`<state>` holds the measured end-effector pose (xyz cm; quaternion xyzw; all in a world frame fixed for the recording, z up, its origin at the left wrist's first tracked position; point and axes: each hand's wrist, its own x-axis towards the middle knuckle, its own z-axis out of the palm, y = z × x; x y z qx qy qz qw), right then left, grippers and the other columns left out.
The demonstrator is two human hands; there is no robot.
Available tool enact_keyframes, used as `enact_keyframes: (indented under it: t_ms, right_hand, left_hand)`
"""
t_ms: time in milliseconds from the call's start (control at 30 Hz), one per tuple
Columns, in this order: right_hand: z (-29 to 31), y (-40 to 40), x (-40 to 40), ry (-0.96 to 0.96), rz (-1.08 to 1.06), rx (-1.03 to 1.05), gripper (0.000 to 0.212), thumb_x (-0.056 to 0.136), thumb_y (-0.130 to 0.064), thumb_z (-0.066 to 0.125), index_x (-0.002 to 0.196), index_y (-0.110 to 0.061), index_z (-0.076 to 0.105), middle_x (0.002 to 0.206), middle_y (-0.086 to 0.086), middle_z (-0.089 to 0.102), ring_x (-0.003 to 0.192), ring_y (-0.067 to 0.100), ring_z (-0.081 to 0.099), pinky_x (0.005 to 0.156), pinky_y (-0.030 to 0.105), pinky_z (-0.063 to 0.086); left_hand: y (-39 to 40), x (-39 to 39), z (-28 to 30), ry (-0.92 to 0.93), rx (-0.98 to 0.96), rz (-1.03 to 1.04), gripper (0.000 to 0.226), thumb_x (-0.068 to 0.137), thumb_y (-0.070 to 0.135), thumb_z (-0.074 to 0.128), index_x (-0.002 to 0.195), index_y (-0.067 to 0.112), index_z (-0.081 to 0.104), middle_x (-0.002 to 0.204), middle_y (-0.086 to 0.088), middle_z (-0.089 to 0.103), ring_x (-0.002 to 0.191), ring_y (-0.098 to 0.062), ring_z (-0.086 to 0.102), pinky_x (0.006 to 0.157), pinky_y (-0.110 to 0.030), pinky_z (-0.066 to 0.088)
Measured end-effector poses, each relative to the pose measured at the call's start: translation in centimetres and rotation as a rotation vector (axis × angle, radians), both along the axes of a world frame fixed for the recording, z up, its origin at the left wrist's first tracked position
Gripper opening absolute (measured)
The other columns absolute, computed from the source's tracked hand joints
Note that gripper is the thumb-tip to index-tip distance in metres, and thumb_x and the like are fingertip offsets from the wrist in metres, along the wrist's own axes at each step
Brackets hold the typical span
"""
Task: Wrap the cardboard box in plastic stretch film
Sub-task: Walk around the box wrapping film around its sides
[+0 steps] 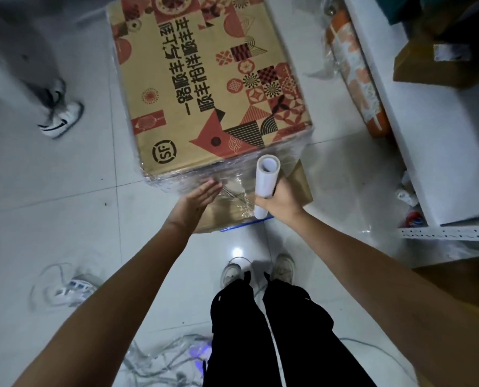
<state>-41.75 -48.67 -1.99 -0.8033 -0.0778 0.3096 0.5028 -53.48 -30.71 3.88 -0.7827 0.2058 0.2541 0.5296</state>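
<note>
A large cardboard box (pixel 205 88) with red and black patterns stands on the tiled floor, its sides covered in clear stretch film. My right hand (pixel 281 199) grips a white roll of stretch film (pixel 266 185), held upright near the box's near right corner. A sheet of film runs from the roll across the box's near side. My left hand (pixel 198 199) is flat, fingers straight, pressing the film against that near side.
Another person's legs and a white sneaker (pixel 62 118) are at the left. A white shelf unit (pixel 428 141) stands at the right with an orange wrapped package (pixel 355 74) beside it. Cables (pixel 160 364) and a power strip (pixel 70 289) lie on the floor near my feet.
</note>
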Motion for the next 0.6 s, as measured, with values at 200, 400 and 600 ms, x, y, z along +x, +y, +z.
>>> enact_keyframes:
  t_ms: [200,400,600]
  right_hand:
    - [-0.7,-1.3,0.1,0.104,-0.044,0.044,0.036,0.075,-0.004,0.069,0.103,-0.012,0.048,0.093,0.000,0.059,0.091,0.019,0.059,0.073,0.027,0.050]
    - [-1.1,-0.1,-0.6,0.158,-0.175,0.028,0.066,0.062,-0.030,0.086,0.111,-0.001,0.052,0.103,0.010,0.063,0.100,0.027,0.062,0.083,0.046,0.054]
    - [1.5,-0.8,-0.4,-0.222,-0.139,0.023,0.055,0.058,-0.013,0.088,0.088,-0.035,0.048,0.077,-0.018,0.053,0.082,-0.025,0.051,0.064,-0.005,0.036]
  left_hand:
    - [-0.8,-0.3,-0.5,-0.033,0.002,0.033,0.071,0.098,0.032,0.028,0.140,-0.006,-0.014,0.152,-0.021,-0.018,0.139,-0.035,-0.018,0.101,-0.056,-0.021]
    - [-0.6,-1.6,-1.6,-0.025,0.032,-0.132,0.073,0.097,0.034,0.029,0.142,-0.011,-0.007,0.150,-0.031,-0.012,0.136,-0.047,-0.015,0.101,-0.062,-0.019]
    - [1.5,0.1,-1.3,0.017,0.093,-0.203,0.078,0.098,0.043,0.032,0.144,-0.001,-0.013,0.151,-0.020,-0.021,0.138,-0.035,-0.020,0.104,-0.054,-0.016]
